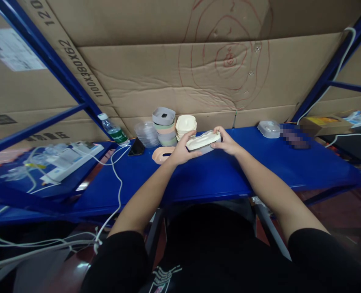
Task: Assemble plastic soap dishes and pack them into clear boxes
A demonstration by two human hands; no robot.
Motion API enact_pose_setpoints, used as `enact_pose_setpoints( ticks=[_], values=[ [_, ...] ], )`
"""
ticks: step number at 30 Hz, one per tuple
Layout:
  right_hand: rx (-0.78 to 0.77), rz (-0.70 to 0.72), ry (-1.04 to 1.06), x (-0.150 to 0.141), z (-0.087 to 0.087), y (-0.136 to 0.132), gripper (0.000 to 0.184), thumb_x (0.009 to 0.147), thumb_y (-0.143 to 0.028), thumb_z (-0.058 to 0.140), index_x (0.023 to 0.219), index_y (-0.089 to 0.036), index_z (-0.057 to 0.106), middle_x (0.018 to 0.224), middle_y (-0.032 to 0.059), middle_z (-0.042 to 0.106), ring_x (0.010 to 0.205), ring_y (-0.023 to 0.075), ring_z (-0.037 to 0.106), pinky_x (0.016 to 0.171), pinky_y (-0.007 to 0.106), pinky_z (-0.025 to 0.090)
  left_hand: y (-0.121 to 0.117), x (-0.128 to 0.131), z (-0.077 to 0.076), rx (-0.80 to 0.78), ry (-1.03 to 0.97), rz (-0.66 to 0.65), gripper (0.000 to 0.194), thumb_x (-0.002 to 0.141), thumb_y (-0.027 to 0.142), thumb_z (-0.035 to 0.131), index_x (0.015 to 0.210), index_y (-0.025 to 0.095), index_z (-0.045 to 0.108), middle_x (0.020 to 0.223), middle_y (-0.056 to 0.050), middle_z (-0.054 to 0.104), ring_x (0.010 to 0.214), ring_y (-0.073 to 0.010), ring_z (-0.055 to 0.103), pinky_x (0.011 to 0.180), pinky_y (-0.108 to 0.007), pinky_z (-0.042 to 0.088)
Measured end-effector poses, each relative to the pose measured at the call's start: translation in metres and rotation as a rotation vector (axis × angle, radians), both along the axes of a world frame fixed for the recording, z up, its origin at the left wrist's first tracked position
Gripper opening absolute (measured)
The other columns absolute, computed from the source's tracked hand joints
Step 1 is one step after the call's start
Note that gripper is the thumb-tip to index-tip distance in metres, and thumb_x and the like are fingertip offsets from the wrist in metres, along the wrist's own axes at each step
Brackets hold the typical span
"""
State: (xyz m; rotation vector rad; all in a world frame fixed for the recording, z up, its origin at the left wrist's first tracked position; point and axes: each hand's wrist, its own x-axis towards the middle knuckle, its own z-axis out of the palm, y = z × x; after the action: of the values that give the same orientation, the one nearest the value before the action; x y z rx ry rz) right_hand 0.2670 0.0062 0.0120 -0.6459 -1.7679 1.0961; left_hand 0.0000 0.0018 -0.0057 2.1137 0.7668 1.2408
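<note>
Left hand and right hand half-curled, gripping opposite ends of grey container; cream piece on top, between hands.

A single view, from 1 camera worn on the person's head, looks forward and down from above the near edge of the worktop. It is close enough to include the person's black shirt, yet wide enough to span both side edges and the upright cardboard beyond the far edge.
</note>
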Motion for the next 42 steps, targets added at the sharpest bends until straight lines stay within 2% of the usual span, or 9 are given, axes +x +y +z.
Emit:
enact_pose_setpoints(
  ticks=[4,8,12,15,18,22,29,36,42],
  values=[
    [0.012,-0.048,0.022,0.000,0.000,0.001,0.069,0.069,-0.060,0.095,0.116,-0.030,0.054,0.149,0.0121,0.065,0.137,0.0333,0.063,0.118,0.055,0.046,0.000,0.002,-0.001,0.015,-0.067,0.068,0.113,0.073,0.070,0.091,0.162,0.021,0.043,0.154,-0.023,0.058,0.143,-0.0413,0.060,0.120,-0.063,0.047],
    [0.116,-0.118,-0.004,0.001,0.003,0.001,0.055,0.071,-0.062,0.093,0.108,-0.029,0.069,0.159,0.0123,0.059,0.145,0.0371,0.058,0.119,0.061,0.044,-0.006,-0.007,0.013,0.109,0.049,0.122,0.110,0.073,0.060,0.094,0.162,0.020,0.044,0.156,-0.023,0.056,0.146,-0.0409,0.056,0.124,-0.062,0.043],
    [0.176,-0.194,0.040,-0.004,0.006,0.001,0.047,0.075,-0.066,0.089,0.097,-0.028,0.074,0.140,0.0106,0.071,0.131,0.0339,0.066,0.112,0.058,0.050,-0.010,-0.023,0.030,0.092,0.168,0.119,0.120,0.068,0.060,0.095,0.167,0.019,0.039,0.161,-0.023,0.052,0.150,-0.0419,0.052,0.128,-0.060,0.039],
    [0.162,-0.396,0.118,-0.006,0.007,0.005,0.053,0.077,-0.075,0.082,0.095,-0.026,0.071,0.111,0.0074,0.077,0.105,0.0282,0.071,0.100,0.051,0.056,-0.012,-0.042,0.045,0.068,0.223,0.135,0.128,0.066,0.062,0.095,0.169,0.017,0.037,0.162,-0.024,0.053,0.151,-0.0421,0.051,0.130,-0.059,0.037],
    [0.112,-0.596,0.208,0.000,0.007,0.012,0.058,0.078,-0.082,0.075,0.091,-0.027,0.064,0.090,0.0031,0.069,0.087,0.0229,0.066,0.083,0.041,0.057,-0.016,-0.071,0.064,-0.021,0.286,0.178,0.111,0.074,0.065,0.088,0.164,0.016,0.047,0.151,-0.021,0.065,0.144,-0.0399,0.059,0.127,-0.059,0.040],
    [-0.002,-0.683,0.324,0.012,0.003,0.024,0.060,0.078,-0.083,0.073,0.088,-0.027,0.055,0.085,0.0016,0.064,0.078,0.0199,0.061,0.072,0.036,0.053,-0.022,-0.110,0.080,-0.231,0.352,0.217,0.103,0.075,0.069,0.084,0.155,0.011,0.059,0.147,-0.021,0.070,0.140,-0.0395,0.063,0.124,-0.058,0.045],
    [-0.090,-0.649,0.298,0.012,-0.006,0.033,0.059,0.079,-0.081,0.072,0.091,-0.027,0.052,0.087,0.0033,0.065,0.081,0.0219,0.063,0.073,0.037,0.054,-0.018,-0.138,0.075,-0.442,0.503,0.294,0.102,0.059,0.064,0.090,0.146,0.015,0.067,0.151,-0.019,0.068,0.138,-0.0361,0.066,0.118,-0.048,0.051],
    [-0.162,-0.644,0.288,0.009,-0.005,0.030,0.053,0.073,-0.071,0.075,0.090,-0.026,0.054,0.084,0.0029,0.064,0.079,0.0215,0.061,0.071,0.036,0.052,-0.014,-0.140,0.073,-0.411,0.651,0.277,0.087,0.058,0.059,0.089,0.136,0.022,0.075,0.145,-0.013,0.074,0.132,-0.0355,0.070,0.114,-0.047,0.053],
    [-0.159,-0.651,0.172,0.012,-0.009,0.035,0.046,0.078,-0.070,0.065,0.086,-0.028,0.047,0.078,0.0010,0.054,0.077,0.0224,0.057,0.069,0.036,0.048,-0.010,-0.141,0.070,-0.297,0.693,0.289,0.080,0.056,0.059,0.089,0.127,0.024,0.079,0.135,-0.011,0.079,0.129,-0.0383,0.071,0.110,-0.048,0.054]
  ],
)
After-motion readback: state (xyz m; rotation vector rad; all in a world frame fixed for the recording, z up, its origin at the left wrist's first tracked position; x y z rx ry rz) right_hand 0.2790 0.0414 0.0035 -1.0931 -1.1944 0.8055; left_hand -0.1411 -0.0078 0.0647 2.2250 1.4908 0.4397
